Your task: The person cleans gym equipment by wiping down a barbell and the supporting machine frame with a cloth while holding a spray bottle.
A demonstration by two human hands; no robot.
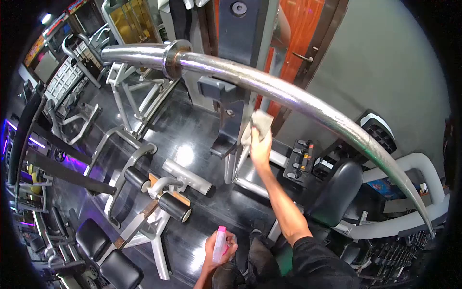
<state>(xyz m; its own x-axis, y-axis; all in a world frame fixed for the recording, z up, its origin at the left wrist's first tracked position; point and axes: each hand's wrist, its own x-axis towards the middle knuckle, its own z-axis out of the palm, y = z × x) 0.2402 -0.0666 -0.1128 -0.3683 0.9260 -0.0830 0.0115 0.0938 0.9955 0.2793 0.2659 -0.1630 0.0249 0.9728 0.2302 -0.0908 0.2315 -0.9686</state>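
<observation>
My right hand [261, 150] reaches forward, its fingers closed on a light beige cloth [262, 121]. The cloth overlaps the metal upright of the rack, just beside a black bar hook [225, 144]. Low in the view, my left hand [210, 248] is wrapped around a translucent bottle [220, 244] with a pink top, held close to my legs. Above both hands, a long steel barbell [288, 94] crosses the view, its knurled shaft curving down to the right in the wide lens.
A padded bench seat [337, 192] stands to the right, near a grey tubular frame [423, 168]. At left is a machine with black foam rollers [174, 207] and black pads [120, 269]. Dumbbells [394, 253] line the lower right. Behind the rack is a door with a handle [303, 57].
</observation>
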